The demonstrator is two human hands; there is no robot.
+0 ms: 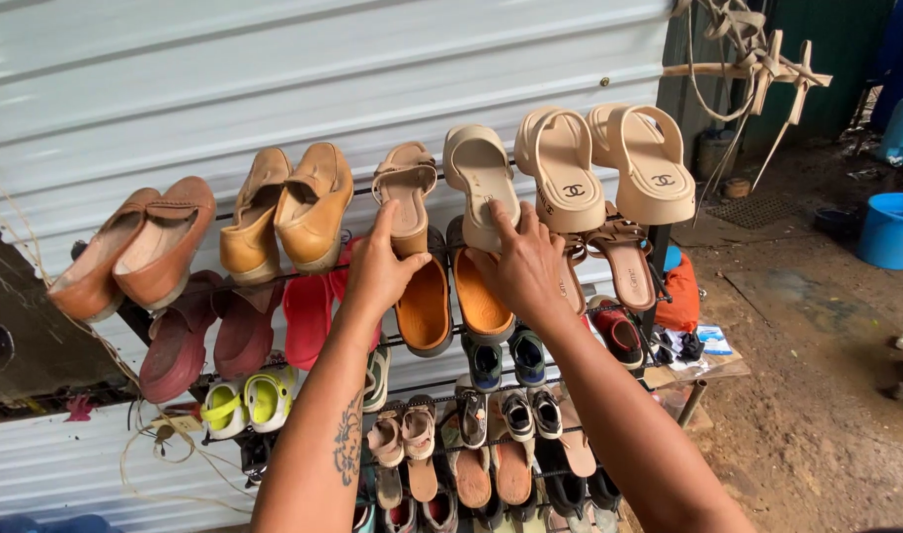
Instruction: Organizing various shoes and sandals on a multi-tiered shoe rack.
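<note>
Fingers [387, 222] pressed on beige sandals [441, 192] | both palms hidden | rack [659, 259] mostly covered

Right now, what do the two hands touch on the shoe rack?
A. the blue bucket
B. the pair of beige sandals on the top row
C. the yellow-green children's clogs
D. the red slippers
B: the left hand rests on one beige sandal and the right hand on the other, both on the rack's top row.
</note>
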